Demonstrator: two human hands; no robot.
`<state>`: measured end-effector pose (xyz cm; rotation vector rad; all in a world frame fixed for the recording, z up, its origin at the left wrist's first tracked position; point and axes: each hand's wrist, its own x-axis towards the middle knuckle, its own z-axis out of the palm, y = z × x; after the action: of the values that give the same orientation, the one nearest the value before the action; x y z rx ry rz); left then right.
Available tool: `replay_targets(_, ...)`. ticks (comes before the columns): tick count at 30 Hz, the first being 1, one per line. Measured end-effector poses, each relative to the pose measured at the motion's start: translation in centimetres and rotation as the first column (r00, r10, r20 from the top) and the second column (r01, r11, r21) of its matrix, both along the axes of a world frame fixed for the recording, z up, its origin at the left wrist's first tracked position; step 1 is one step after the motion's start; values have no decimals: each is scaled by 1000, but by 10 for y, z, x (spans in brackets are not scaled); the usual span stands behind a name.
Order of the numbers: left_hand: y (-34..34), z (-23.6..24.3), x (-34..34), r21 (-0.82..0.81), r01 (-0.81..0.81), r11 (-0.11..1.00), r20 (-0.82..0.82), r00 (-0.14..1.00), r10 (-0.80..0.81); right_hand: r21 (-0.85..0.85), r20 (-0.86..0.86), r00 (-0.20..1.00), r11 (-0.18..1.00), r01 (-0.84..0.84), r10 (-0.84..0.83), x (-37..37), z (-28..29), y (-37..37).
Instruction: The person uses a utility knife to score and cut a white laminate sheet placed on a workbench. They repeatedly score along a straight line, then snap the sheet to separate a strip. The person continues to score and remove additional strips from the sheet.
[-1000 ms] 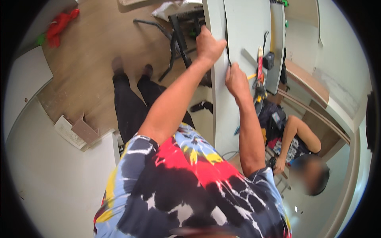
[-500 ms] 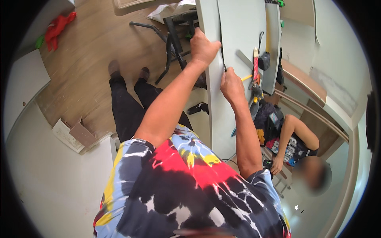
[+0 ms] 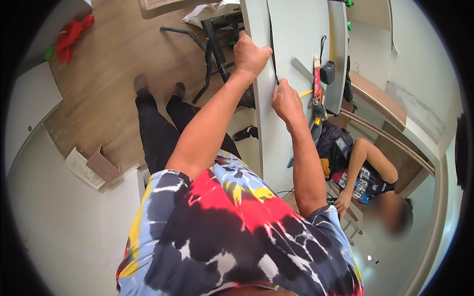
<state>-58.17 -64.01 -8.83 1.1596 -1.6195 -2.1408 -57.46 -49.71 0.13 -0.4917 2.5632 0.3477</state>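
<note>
A long white panel (image 3: pixel 269 133) runs up the middle of the view. My left hand (image 3: pixel 249 53) is closed over its left edge, with the thumb lying on top. Along the panel stretches a thin dark strip (image 3: pixel 274 69), passing between my two hands. My right hand (image 3: pixel 288 101) is closed at the strip's lower end, knuckles up and close to the panel's face; its fingertips are hidden. To the right of that hand lie a yellow pencil (image 3: pixel 306 92), a flat metal blade (image 3: pixel 302 68), a red-and-white handled tool (image 3: pixel 316 74) and a black tape measure (image 3: pixel 327 72).
A co-worker's arm (image 3: pixel 356 172) reaches down at the right, beside dark bags (image 3: pixel 335 143). Black metal legs (image 3: pixel 210 64) stand left of the panel. A red cloth (image 3: pixel 69 38) and a brown-and-white board piece (image 3: pixel 101 165) lie on the left.
My hands keep almost the same hold, shifted slightly up and left in the view along with the panel. The co-worker's upper body has turned slightly.
</note>
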Motion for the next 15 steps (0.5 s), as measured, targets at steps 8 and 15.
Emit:
replay_targets(8, 15, 9, 15, -32, -64, 997, 39, 997, 65, -70, -23, 1000, 997, -13, 11, 1, -3, 3)
replay_targets(15, 41, 9, 41, 112, 63, 992, 50, 996, -69, -88, -35, 999, 996, -10, 7, 3, -5, 7)
